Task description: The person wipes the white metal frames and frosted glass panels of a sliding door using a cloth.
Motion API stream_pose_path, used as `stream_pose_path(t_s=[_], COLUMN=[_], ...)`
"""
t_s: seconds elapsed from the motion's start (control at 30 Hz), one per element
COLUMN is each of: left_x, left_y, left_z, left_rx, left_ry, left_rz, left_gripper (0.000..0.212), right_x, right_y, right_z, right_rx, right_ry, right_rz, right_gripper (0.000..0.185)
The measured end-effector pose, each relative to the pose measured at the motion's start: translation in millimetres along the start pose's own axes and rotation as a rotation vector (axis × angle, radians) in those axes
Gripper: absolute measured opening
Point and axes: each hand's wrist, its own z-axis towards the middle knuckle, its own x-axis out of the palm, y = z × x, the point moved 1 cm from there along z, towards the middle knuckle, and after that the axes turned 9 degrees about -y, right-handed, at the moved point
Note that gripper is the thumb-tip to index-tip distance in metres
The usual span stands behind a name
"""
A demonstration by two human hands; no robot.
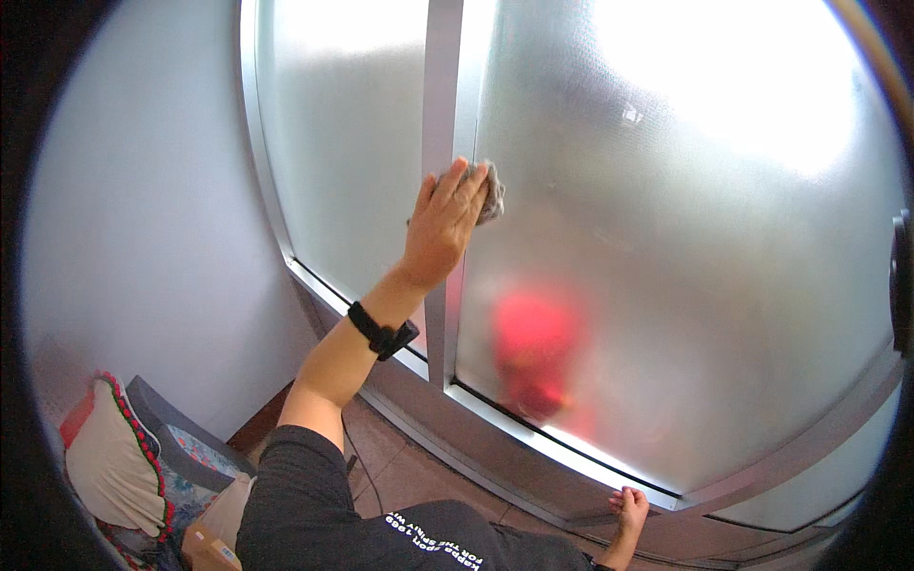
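My left hand (446, 221) is raised and presses a crumpled grey cloth (493, 196) against the metal upright (441, 107) between two frosted glass panes. The cloth also reaches onto the edge of the right pane (643, 271). Its other part is hidden under my fingers and palm. A black band with a small device (382, 335) sits on my left forearm. Low on the right, my right hand (630, 512) hangs near the bottom rail (564, 446) of the frame. Its fingers are loosely curled, with nothing visible in them.
A blurred red shape (539, 342) shows through the right pane. To the left stands a pale wall (143, 214). Below it are a cream cushion with red trim (118, 457) and a cardboard box (207, 549). A dark cable (368, 471) runs along the tiled floor (389, 446).
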Motion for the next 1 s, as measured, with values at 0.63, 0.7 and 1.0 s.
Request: stream_pose_path(t_s=[0.63,0.7,1.0], left_x=[-27.3,-16.3,14.1], left_y=[77.5,117.1,103.4], left_z=[83.6,139.1,155.0], left_rx=[-0.123,-0.144,-0.197], left_ry=[-0.580,-0.698,-0.506], left_rz=[-0.140,-0.148,-0.225], left_gripper=[0.042,0.033,0.032], right_x=[-36.1,-34.0,-4.0], right_y=[-39.3,-51.7,-18.7], right_z=[57.6,67.6,29.6], right_rx=[-0.040,-0.049,0.035], right_ry=[0.022,0.087,0.056], right_rz=[-0.068,-0.157,-0.014], right_gripper=[0.019,0.029,0.014])
